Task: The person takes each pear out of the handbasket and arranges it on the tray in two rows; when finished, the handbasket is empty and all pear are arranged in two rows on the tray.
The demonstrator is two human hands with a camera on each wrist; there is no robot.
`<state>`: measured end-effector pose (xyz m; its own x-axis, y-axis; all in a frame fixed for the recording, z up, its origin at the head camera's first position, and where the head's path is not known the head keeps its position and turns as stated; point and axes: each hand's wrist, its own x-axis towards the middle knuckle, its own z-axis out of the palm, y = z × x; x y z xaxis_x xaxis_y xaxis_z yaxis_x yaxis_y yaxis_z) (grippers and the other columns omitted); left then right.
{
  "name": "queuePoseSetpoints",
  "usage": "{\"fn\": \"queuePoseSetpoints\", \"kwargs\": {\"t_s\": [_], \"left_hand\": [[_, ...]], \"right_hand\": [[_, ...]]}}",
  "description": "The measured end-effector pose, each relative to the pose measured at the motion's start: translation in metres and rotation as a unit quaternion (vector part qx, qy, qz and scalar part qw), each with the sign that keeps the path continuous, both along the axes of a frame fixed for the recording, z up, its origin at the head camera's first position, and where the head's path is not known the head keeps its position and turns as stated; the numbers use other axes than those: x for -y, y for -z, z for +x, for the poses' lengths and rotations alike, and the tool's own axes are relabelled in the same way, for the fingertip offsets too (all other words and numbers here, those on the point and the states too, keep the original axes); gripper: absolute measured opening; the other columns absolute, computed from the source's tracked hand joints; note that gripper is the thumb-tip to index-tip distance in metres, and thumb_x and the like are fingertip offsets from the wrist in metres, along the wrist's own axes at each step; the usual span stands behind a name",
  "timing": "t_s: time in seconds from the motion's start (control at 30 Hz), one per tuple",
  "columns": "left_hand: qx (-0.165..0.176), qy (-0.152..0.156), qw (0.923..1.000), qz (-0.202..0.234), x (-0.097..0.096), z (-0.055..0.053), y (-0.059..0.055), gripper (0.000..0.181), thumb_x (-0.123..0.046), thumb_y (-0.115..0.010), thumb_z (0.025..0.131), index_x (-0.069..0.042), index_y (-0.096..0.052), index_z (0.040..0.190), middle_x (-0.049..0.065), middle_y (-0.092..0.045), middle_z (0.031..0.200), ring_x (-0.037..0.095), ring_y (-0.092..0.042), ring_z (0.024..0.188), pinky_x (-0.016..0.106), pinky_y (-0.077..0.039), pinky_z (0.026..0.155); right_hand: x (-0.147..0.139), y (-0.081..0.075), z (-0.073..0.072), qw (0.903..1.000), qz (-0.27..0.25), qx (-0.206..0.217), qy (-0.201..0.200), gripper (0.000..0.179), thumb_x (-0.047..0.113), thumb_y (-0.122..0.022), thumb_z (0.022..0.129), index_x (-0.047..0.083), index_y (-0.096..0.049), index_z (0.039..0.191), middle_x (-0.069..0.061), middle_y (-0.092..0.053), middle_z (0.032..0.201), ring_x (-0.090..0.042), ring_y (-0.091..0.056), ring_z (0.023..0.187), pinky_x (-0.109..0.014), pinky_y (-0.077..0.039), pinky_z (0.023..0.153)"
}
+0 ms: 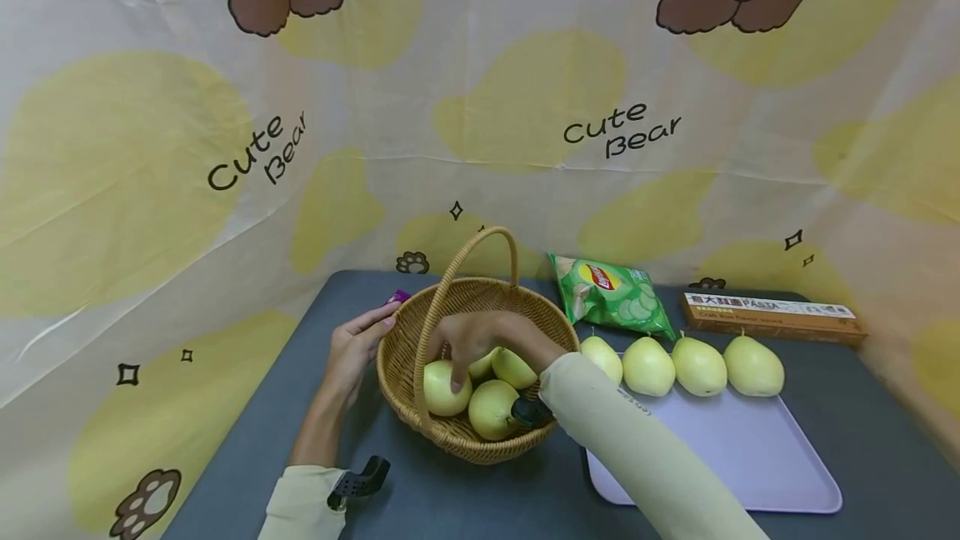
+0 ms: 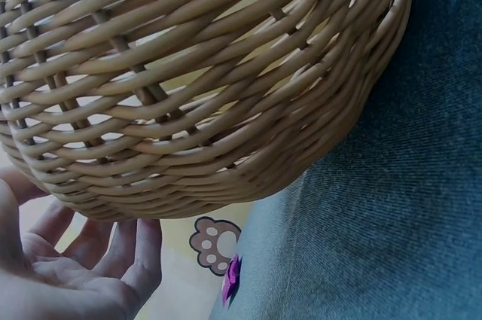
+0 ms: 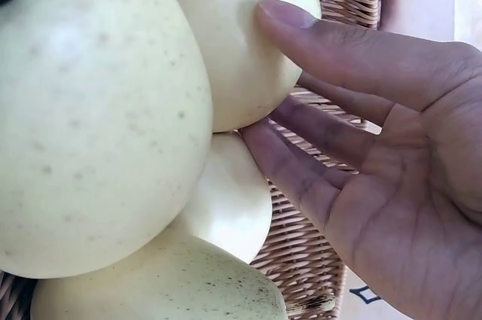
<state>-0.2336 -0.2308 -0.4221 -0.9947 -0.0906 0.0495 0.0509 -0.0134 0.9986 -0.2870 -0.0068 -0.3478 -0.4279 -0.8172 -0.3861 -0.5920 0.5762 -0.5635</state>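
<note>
A wicker basket with a tall arched handle holds several pale yellow pears. My right hand reaches in over its right side. In the right wrist view, the thumb and fingers grip a pear near the basket wall; a bigger-looking pear fills the left of that view. My left hand is at the left rim, its nearly straight fingers touching the outside of the weave. Part of the left thumb is hidden by the basket.
A lilac tray to the right carries a row of several pears along its far edge. Behind it lie a green chip bag and a long pasta box. A small purple packet peeks out behind the basket.
</note>
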Motion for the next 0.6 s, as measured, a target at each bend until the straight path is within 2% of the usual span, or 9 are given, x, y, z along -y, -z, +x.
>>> {"fn": "queuePoseSetpoints", "kwargs": {"t_s": [0.1, 0.2, 0.37, 0.5, 0.6], "left_hand": [[0.002, 0.0, 1.0, -0.001, 0.0004, 0.0, 0.0014, 0.044, -0.023, -0.068, 0.106, -0.003, -0.065, 0.145, 0.009, -0.059, 0.155, 0.011, -0.065, 0.127, 0.025, -0.06, 0.095], [0.004, 0.002, 1.0, -0.003, 0.0009, 0.0, 0.0023, 0.043, -0.025, -0.068, 0.106, -0.005, -0.066, 0.145, 0.009, -0.059, 0.155, 0.011, -0.064, 0.129, 0.025, -0.06, 0.095], [0.006, 0.006, 1.0, 0.001, 0.0004, 0.0003, 0.0016, 0.045, -0.025, -0.067, 0.106, -0.004, -0.064, 0.146, 0.008, -0.058, 0.156, 0.009, -0.064, 0.127, 0.026, -0.06, 0.096], [0.003, 0.003, 1.0, 0.0, 0.0003, 0.0004, 0.0002, 0.044, -0.023, -0.067, 0.107, -0.003, -0.065, 0.145, 0.009, -0.059, 0.155, 0.009, -0.066, 0.125, 0.026, -0.06, 0.095], [0.002, 0.002, 1.0, -0.001, 0.0006, -0.0002, -0.0009, 0.043, -0.022, -0.066, 0.107, -0.003, -0.065, 0.145, 0.01, -0.059, 0.155, 0.01, -0.066, 0.126, 0.025, -0.06, 0.095]], "right_hand": [[0.0007, 0.0004, 0.001, 1.0, 0.006, 0.001, -0.002, 0.056, 0.006, -0.092, 0.081, 0.02, -0.075, 0.133, 0.005, -0.07, 0.133, -0.015, -0.063, 0.123, -0.028, -0.053, 0.104], [0.0013, 0.0008, 0.0014, 0.9998, 0.004, 0.018, -0.009, 0.055, 0.005, -0.093, 0.08, 0.019, -0.074, 0.13, 0.003, -0.07, 0.133, -0.015, -0.063, 0.125, -0.028, -0.051, 0.107], [0.0021, 0.0011, 0.002, 0.9996, 0.009, 0.023, -0.016, 0.053, 0.009, -0.095, 0.079, 0.021, -0.075, 0.127, 0.007, -0.072, 0.122, -0.008, -0.065, 0.112, -0.024, -0.054, 0.099], [0.0026, -0.0005, 0.0039, 0.9988, 0.015, 0.019, -0.043, 0.053, 0.014, -0.094, 0.081, 0.025, -0.077, 0.13, 0.013, -0.073, 0.118, -0.005, -0.065, 0.107, -0.023, -0.055, 0.094], [0.0015, -0.0025, 0.0054, 0.998, 0.007, 0.026, -0.057, 0.047, 0.016, -0.093, 0.083, 0.027, -0.079, 0.126, 0.016, -0.074, 0.113, -0.003, -0.065, 0.104, -0.022, -0.056, 0.092]]}}
